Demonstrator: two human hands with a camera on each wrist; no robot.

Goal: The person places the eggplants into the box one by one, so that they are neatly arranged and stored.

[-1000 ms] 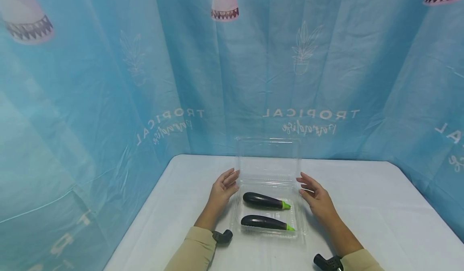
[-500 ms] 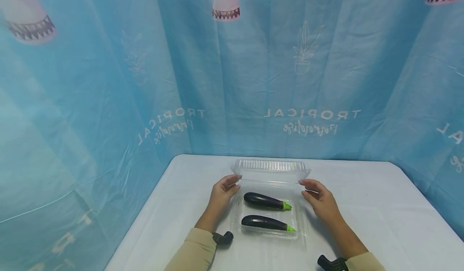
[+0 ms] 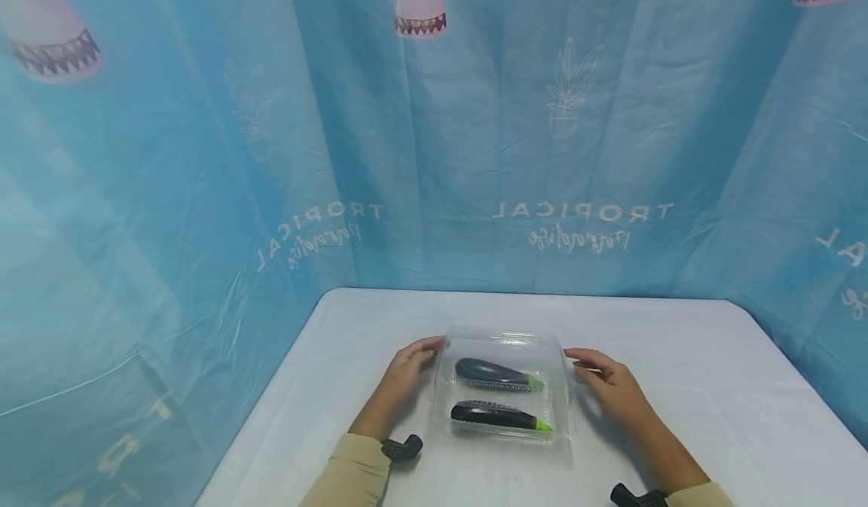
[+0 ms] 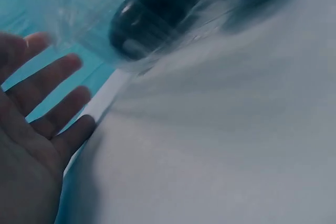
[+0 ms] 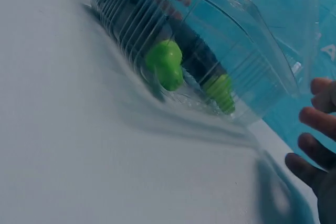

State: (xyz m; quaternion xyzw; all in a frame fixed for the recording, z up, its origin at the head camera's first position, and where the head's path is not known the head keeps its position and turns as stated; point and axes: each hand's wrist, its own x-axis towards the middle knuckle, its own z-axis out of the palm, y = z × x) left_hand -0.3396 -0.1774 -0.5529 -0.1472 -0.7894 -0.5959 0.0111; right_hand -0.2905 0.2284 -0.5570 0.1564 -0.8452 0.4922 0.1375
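Observation:
A clear plastic clamshell box (image 3: pixel 570 426) lies in front of me, its hinged lid (image 3: pixel 505 335) swung over the base. In the right wrist view the lid (image 5: pixel 273 51) still slants above the base's ribbed wall. Two dark eggplants, a far one (image 3: pixel 490 371) and a near one (image 3: pixel 495 415), lie crosswise inside with green stem ends to the right. My left hand (image 3: pixel 405 368) has its fingertips at the lid's far left edge, the fingers spread in the left wrist view. On the opposite side my right hand (image 3: pixel 613 386) holds its fingers extended, fingertips beside the lid's right edge.
The box stands on a white-covered table (image 3: pixel 339 386) with rounded far corners. A blue printed curtain (image 3: pixel 475 153) hangs behind the table and along its sides. Both wrists carry black camera mounts, such as the left mount (image 3: pixel 403 448).
The lid has swung from upright behind the box forward and down over the eggplants. Both hands have come nearer with it, the right one also slightly outward. The eggplants have stayed put.

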